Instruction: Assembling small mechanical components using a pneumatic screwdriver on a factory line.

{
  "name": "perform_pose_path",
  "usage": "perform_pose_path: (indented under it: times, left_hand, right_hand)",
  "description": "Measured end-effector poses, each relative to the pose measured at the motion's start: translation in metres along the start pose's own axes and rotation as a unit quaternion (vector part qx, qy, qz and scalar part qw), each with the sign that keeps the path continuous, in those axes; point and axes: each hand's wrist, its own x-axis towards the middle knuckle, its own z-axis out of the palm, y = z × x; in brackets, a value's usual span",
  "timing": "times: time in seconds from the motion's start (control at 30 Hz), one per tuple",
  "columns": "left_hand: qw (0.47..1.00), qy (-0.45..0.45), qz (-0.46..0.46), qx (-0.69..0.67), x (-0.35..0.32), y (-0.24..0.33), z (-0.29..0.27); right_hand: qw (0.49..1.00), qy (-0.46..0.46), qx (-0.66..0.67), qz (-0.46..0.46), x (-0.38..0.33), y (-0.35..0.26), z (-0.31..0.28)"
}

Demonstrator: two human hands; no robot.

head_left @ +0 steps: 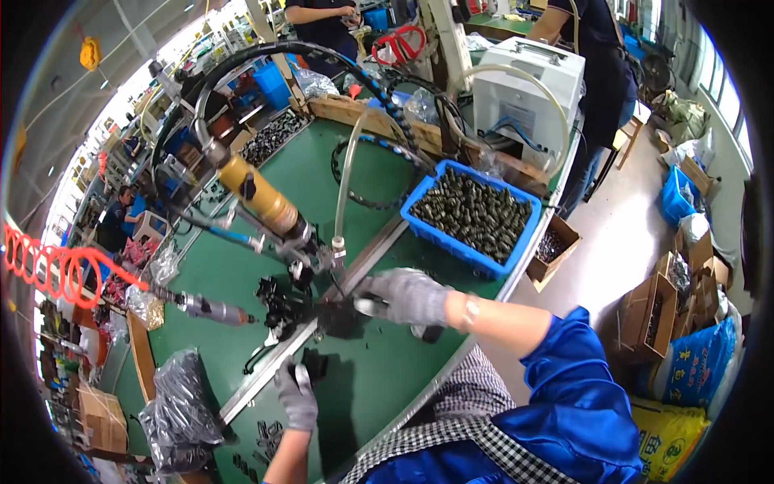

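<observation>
Two gloved hands at a green workbench [387, 379]. Right hand [405, 296], grey glove: fingers closed around a small shiny metal piece [368, 306], pressed against a black part [339, 317] seated on the metal rail [322, 323] that runs across the bench. Left hand [297, 397], grey glove: fingers curled on a second small shiny piece [301, 376], nearer the person than the rail, just beside another black part [316, 363].

Containers, placed from the rail:
- Blue plastic bin [472, 211], beyond the rail to the right, heaped with small dark metal parts.
- Open cardboard box [552, 250], past the bench edge beside the bin, holding dark parts.
- Wooden tray [278, 133], far side, filled with black pieces.
- Clear plastic bag [179, 407], left of the rail near the bench corner; contents dark, not identifiable.
- Brown cartons [657, 310] on the floor to the right; contents hard to make out.

Packages: blue sack [697, 367] and yellow sack [669, 440], both printed, lower right, partly cut off.

Tools: yellow-bodied pneumatic tool [262, 196] hanging above the rail; a smaller driver [211, 309] to its left.
</observation>
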Motion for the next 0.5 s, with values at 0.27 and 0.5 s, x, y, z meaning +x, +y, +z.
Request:
perform_pose_path:
  times: [0.27, 0.5]
  left_hand:
    - [0.999, 0.001, -0.039, -0.006, 0.001, 0.03, 0.004]
    - [0.991, -0.02, -0.117, -0.057, -0.005, 0.009, 0.014]
  right_hand:
    - [0.956, 0.27, 0.022, -0.114, -0.005, 0.028, -0.115]
    - [0.877, 0.454, 0.023, -0.159, 0.076, 0.028, -0.19]
